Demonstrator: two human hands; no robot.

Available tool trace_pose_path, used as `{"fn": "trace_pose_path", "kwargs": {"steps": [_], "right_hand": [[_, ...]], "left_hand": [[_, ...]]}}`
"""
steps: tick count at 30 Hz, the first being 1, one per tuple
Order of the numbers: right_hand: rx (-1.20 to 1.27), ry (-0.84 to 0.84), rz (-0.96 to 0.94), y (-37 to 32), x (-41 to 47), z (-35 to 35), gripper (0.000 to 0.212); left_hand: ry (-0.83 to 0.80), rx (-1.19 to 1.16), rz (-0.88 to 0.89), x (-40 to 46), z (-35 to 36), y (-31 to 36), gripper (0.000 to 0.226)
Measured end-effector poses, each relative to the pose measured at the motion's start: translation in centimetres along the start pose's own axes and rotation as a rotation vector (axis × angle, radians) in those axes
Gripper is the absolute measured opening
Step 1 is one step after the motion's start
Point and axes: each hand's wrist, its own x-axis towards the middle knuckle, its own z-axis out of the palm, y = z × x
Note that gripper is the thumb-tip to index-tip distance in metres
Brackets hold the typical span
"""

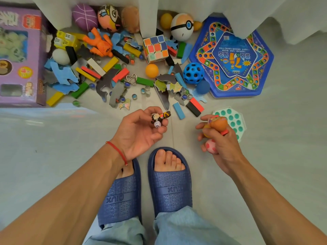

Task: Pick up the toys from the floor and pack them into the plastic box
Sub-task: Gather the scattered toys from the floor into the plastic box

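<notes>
Left hand (pixel 141 131) palm up, grip pinching one figurine (pixel 160 116) and one die (pixel 157 124). Right hand (pixel 218 138) clamped on three small toys (pixel 218 123). Floor (pixel 283 138) pile ahead: one cube (pixel 155 48), one star board (pixel 231 59), two orange balls (pixel 151 70).

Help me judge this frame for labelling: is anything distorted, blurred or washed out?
Head view: wide-angle bending at the edges, so both forearms splay outward; lighting soft and even, shadows faint; the purple box at the left edge looks smeared; the figurine in the left hand is fairly sharp; toys in the right hand look slightly blurred.
</notes>
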Motion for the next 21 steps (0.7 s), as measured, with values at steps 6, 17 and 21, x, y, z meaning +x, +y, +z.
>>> {"fn": "trace_pose_path", "kwargs": {"steps": [6,17,21], "right_hand": [[0.343,-0.297,0.105,-0.4,-0.4,1.3,0.055],[0.42,-0.176,0.148,-0.6,1.6,3.9,0.021],[-0.136,0.146,-0.002,0.5,1.7,3.6,0.017]], "left_hand": [[0.219,0.321,-0.037,1.5,1.4,-0.4,0.02],[0.619,0.796,0.199,0.6,-0.6,-0.8,0.018],[0.708,0.933,0.25,0.9,-0.6,-1.5,0.009]]}}
